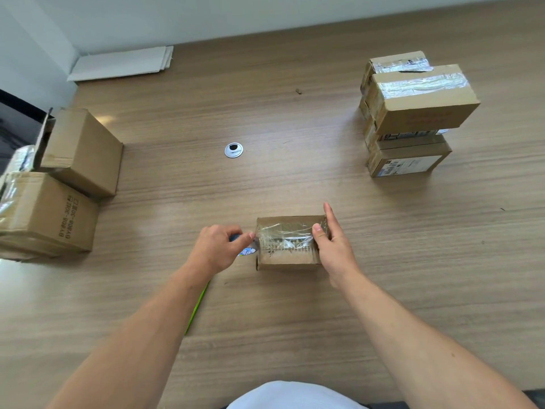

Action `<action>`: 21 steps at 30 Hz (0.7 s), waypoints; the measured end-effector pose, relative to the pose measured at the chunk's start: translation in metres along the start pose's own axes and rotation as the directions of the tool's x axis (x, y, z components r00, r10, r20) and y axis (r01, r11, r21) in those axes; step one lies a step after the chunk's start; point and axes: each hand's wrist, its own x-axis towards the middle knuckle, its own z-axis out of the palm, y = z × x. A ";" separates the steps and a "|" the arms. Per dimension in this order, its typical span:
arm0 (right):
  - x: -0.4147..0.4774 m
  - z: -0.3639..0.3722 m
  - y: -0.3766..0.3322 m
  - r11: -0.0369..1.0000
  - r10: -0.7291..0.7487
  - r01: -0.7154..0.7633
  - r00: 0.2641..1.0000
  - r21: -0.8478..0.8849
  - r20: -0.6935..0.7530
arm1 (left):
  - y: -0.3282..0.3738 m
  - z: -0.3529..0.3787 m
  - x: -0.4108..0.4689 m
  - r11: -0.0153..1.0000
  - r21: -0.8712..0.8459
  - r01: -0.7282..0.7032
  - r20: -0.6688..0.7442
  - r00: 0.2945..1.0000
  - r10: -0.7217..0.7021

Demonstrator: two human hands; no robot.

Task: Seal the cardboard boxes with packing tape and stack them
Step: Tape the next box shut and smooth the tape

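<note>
A small cardboard box (287, 255) lies on the wooden table (265, 178) in front of me, with clear tape (283, 236) stretched across its top. My left hand (216, 249) grips a tape roll (246, 251) at the box's left end; only its blue edge and printed label show past my fingers. My right hand (331, 246) rests against the box's right end, thumb pressing the tape down on top and fingers straight along the side. A stack of sealed boxes (413, 113) stands at the far right.
Two larger cardboard boxes (59, 184) sit at the left edge, one with an open flap. A round cable grommet (233, 150) is in the table's middle. A green strip (197, 308) lies under my left forearm. White flat sheets (124, 63) lie at the back left.
</note>
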 end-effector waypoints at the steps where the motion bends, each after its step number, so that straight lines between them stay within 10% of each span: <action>1: 0.001 0.000 0.002 0.999 0.008 -0.009 1.000 0.035 0.005 | 0.002 -0.003 0.000 1.000 -0.026 -0.011 -0.008 1.000 0.010; 12: 0.007 0.034 0.020 0.895 0.153 -0.211 0.973 0.392 0.174 | 0.026 -0.063 -0.025 0.988 -0.091 -0.125 0.005 0.992 0.126; 21: 0.020 0.019 0.021 0.912 -0.021 -0.003 0.998 -0.410 -0.054 | 0.048 -0.051 -0.031 0.939 -0.277 -0.205 -0.008 0.977 0.212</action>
